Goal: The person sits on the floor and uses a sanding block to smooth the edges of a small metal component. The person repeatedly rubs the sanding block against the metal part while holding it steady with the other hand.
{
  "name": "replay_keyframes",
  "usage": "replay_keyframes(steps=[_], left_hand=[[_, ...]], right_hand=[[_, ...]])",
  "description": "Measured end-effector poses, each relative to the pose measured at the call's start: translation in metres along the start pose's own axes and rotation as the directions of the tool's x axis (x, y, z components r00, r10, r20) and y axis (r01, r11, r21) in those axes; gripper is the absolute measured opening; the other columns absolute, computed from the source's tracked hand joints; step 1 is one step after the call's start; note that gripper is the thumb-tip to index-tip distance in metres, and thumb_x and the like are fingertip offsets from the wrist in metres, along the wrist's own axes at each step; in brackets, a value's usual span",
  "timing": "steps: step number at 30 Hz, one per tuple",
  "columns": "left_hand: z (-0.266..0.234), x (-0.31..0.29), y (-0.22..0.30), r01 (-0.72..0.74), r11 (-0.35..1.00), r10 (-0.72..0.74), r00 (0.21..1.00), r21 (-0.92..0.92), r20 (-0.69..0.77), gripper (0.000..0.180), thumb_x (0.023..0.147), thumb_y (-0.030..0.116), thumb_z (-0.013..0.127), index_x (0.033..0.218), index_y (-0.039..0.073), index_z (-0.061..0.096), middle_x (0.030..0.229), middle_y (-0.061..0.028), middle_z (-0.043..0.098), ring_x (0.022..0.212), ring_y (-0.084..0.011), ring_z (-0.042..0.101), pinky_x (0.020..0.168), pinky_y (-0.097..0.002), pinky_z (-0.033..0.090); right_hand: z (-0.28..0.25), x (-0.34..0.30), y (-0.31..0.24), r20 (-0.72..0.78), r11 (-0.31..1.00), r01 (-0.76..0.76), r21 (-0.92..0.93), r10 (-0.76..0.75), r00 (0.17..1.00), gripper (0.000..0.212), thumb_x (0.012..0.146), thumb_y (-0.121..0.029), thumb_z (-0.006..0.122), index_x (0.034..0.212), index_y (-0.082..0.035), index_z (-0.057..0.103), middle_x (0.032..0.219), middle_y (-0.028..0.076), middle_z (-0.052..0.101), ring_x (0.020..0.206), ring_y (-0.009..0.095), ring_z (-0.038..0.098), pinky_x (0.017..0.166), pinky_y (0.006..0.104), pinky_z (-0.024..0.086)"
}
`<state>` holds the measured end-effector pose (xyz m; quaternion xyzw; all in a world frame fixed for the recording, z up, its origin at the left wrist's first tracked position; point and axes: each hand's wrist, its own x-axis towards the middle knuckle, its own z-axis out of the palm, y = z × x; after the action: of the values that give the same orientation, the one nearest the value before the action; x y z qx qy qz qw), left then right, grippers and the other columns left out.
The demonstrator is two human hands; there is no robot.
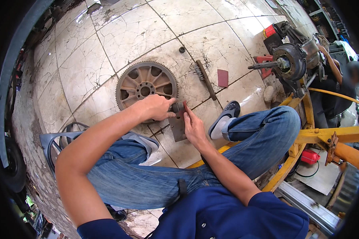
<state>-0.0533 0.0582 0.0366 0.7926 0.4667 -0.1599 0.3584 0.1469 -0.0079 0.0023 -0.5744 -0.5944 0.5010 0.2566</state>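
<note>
My left hand (157,107) is closed around one end of a small dark round metal part (177,106). The fingers of my right hand (195,126) press a strip of reddish sandpaper (184,104) against the part's other end; most of the strip is hidden. Just below the part is a flat grey metal plate (178,129) with a hole. A toothed flywheel (127,81) lies flat on the tiles beyond my left hand, its near edge partly covered by my wrist.
To the right of the flywheel lie a wire brush (206,81) and a red sandpaper square (223,78). A small dark round piece (182,49) sits farther off. A hub assembly (289,61), a yellow frame (327,135) and another person (335,87) are at the right.
</note>
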Motion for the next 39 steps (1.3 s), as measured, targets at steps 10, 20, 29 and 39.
replay_keyframes(steps=[10,20,29,39], left_hand=[[0.003,0.001,-0.002,-0.046,0.999,0.047,0.998,0.021,-0.034,0.064,0.093,0.043,0.061,0.141,0.003,0.043,0.094,-0.0226,0.071,0.09,-0.043,0.068,0.079,-0.0484,0.055],[0.003,-0.002,-0.001,-0.065,0.998,0.067,0.994,0.021,-0.084,0.062,0.094,0.046,0.06,0.136,0.003,0.046,0.087,-0.0249,0.07,0.086,-0.0435,0.068,0.076,-0.05,0.054],[0.006,-0.002,0.003,-0.058,0.995,0.068,0.989,0.079,-0.13,0.061,0.092,0.049,0.06,0.131,0.003,0.053,0.086,-0.0226,0.07,0.083,-0.041,0.069,0.072,-0.0489,0.056],[0.002,-0.001,0.012,-0.045,0.994,0.048,0.998,0.1,-0.032,0.058,0.091,0.047,0.061,0.13,0.004,0.056,0.088,-0.0226,0.071,0.083,-0.0407,0.07,0.074,-0.0495,0.057]], right_hand=[[0.004,0.005,0.005,-0.123,0.961,0.27,0.055,-0.262,0.957,0.036,0.104,-0.014,0.046,0.138,-0.005,0.054,0.122,0.023,0.065,0.104,0.029,0.067,0.088,0.0357,0.051],[-0.005,0.007,0.0,-0.051,0.956,0.276,-0.1,-0.282,0.958,0.036,0.103,-0.009,0.047,0.137,-0.002,0.054,0.127,0.023,0.063,0.113,0.034,0.064,0.095,0.0377,0.05],[-0.003,0.004,0.0,-0.026,0.982,0.185,-0.036,-0.186,0.982,0.036,0.103,-0.008,0.045,0.138,-0.003,0.053,0.131,0.021,0.061,0.118,0.033,0.062,0.097,0.0376,0.049],[-0.002,0.004,0.001,-0.015,1.0,0.029,0.007,-0.029,0.999,0.036,0.105,-0.015,0.045,0.137,-0.004,0.055,0.123,0.022,0.065,0.113,0.03,0.064,0.092,0.0348,0.05]])
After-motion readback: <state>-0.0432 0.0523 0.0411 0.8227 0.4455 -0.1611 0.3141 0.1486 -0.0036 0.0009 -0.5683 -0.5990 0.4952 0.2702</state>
